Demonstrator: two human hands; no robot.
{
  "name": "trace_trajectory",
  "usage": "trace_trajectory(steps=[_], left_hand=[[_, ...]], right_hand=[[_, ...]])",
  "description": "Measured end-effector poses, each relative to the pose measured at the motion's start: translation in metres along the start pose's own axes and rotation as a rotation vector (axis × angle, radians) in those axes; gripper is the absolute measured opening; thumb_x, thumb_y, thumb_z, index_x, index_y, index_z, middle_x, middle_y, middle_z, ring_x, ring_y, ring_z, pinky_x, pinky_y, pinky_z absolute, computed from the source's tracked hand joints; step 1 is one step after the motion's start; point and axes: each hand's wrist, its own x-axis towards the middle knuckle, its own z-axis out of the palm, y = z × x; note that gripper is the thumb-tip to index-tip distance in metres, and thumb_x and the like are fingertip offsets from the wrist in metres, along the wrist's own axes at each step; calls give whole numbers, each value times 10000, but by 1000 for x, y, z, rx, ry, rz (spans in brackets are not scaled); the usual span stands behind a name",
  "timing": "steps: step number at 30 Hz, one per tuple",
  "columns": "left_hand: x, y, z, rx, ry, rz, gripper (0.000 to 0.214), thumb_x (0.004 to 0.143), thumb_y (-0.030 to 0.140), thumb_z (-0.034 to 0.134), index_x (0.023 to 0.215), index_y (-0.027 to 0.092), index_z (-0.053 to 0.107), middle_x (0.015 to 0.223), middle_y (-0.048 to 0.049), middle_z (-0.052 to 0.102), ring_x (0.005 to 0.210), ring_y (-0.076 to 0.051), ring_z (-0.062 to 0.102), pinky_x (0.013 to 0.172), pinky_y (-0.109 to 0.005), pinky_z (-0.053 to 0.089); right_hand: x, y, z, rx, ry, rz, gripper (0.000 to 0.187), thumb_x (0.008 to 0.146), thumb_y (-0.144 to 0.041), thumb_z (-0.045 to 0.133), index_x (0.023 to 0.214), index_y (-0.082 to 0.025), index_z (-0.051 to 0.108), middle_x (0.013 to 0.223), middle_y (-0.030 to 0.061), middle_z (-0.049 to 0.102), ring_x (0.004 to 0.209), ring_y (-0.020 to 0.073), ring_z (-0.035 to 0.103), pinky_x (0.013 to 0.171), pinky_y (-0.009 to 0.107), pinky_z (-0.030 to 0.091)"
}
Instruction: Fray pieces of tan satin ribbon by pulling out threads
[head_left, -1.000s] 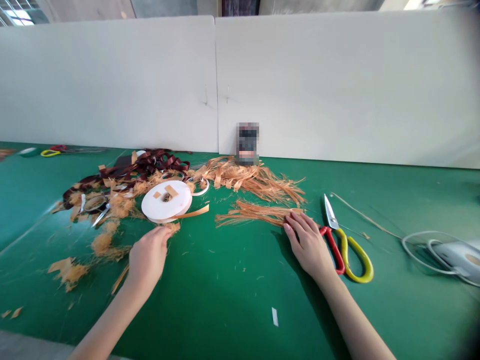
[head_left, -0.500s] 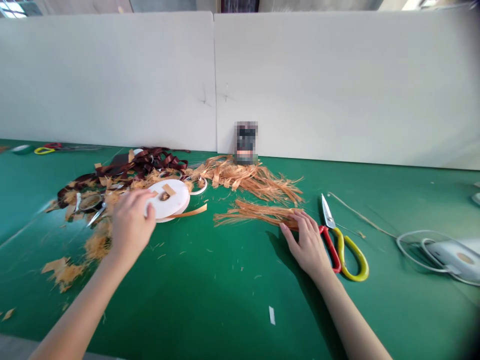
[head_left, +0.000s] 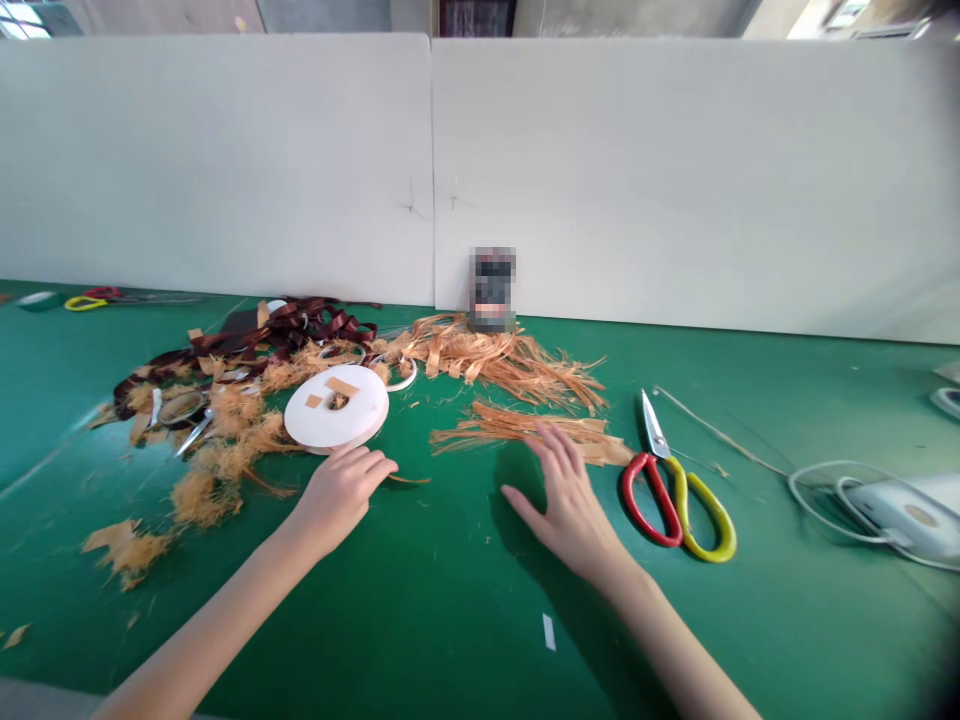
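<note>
A white ribbon spool [head_left: 336,407] with tan tape patches lies on the green mat, just beyond my left hand [head_left: 339,495]. That hand holds nothing, and its fingers are apart, close to a thin orange strip [head_left: 409,480]. My right hand [head_left: 566,505] is spread, its fingertips on the near edge of a bundle of orange fibre strips [head_left: 517,430]. Just right of that hand are large scissors [head_left: 667,490] with red and yellow handles, untouched.
Dark red ribbon [head_left: 285,328] and orange fibre scraps [head_left: 225,450] heap left of the spool, with small scissors [head_left: 193,433] among them. More strips [head_left: 487,355] lie behind the bundle. A white corded device [head_left: 900,515] sits right, before a white partition [head_left: 225,160].
My left hand has come off the spool and moved toward me. My right hand has lifted from the bundle's right end and shifted left, its fingers spread wider.
</note>
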Motion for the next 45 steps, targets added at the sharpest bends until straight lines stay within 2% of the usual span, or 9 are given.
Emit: trace_trajectory(steps=[5,8,14,21,26,30,37,42,45], left_hand=[[3,30,5,-82,69,-38,270,856,35,413,1011,165,591,814,-44,716,700,-179,656,669,-309,496],[12,38,2,-172,74,-139,189,897,146,439,1035,176,564,901,-39,722,694,-162,662,653,-288,506],[22,8,-10,-4,18,-180,312,805,160,494,1097,140,604,1147,-112,648,1078,-296,566,922,-470,446],[11,-20,9,83,-61,-78,452,776,3,391,1137,122,634,1241,-125,602,1128,-273,532,951,-414,446],[14,-20,17,152,-23,-131,454,786,-9,389,1113,143,664,1222,-102,626,1087,-271,560,942,-396,455],[21,-30,21,170,-63,-150,485,778,-23,375,1137,143,656,1282,-106,589,1127,-271,547,972,-393,432],[35,-58,13,166,-225,-228,492,803,84,383,1233,183,600,1400,-85,492,1243,-267,481,994,-410,413],[31,-74,-8,181,-366,-206,666,717,106,450,1372,222,448,1449,-87,416,1275,-301,432,993,-448,391],[24,-77,-13,213,-390,-194,697,729,66,405,1408,223,391,1451,-114,399,1239,-315,466,879,-423,452]], right_hand=[[15,-60,19,290,-217,-134,560,826,-402,609,1289,-123,462,1374,161,482,1331,281,357,1071,474,378],[27,-80,34,335,-280,-174,306,842,-312,611,1091,-134,609,1271,151,578,1219,276,485,1017,457,428],[37,-87,41,394,-278,-113,94,840,-162,572,871,-175,660,1140,82,666,1057,230,589,913,391,479],[36,-108,28,454,-360,-206,769,658,-572,700,1299,-194,507,1162,95,618,1042,260,564,949,417,412],[32,-136,44,340,-400,-406,550,757,-717,487,970,-258,704,1048,60,610,915,224,542,790,362,437],[34,-151,52,187,-458,-391,179,899,-262,516,900,-162,666,943,72,602,839,181,548,690,276,435],[34,-122,28,211,-591,-220,236,743,22,523,899,-119,630,889,84,629,822,176,585,694,243,437],[24,-98,8,171,-539,-19,181,879,-95,451,936,-132,619,910,90,634,852,191,597,738,285,469],[15,-107,8,105,-441,-155,276,893,-271,516,1116,-121,581,1127,141,609,1014,268,568,846,388,475]])
